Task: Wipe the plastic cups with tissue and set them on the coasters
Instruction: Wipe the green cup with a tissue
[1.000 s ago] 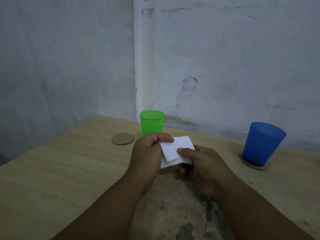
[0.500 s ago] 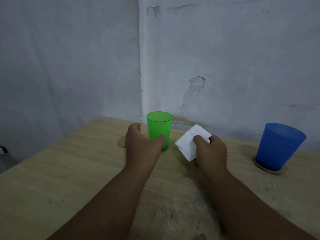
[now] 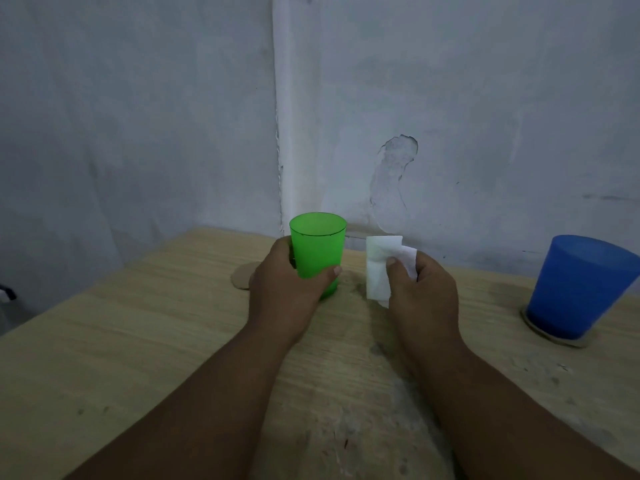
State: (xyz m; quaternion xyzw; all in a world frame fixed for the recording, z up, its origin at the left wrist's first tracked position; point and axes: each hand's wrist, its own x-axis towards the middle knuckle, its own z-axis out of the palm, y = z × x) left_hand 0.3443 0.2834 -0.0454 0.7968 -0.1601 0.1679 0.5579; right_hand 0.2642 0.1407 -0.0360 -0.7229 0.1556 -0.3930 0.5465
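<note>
The green cup (image 3: 317, 251) is upright at the far middle of the table (image 3: 138, 341), long axis vertical, mouth up. The left hand (image 3: 284, 296) grips its lower wall, thumb across the near side. Just to its right, not touching it, the folded tissue (image 3: 379, 268) is pinched in the right hand (image 3: 422, 292), so wiping probably needs only a short leftward move. A bare coaster (image 3: 242, 277) shows just left of the left hand. The blue cup (image 3: 581, 285) sits on its own coaster at the right.
</note>
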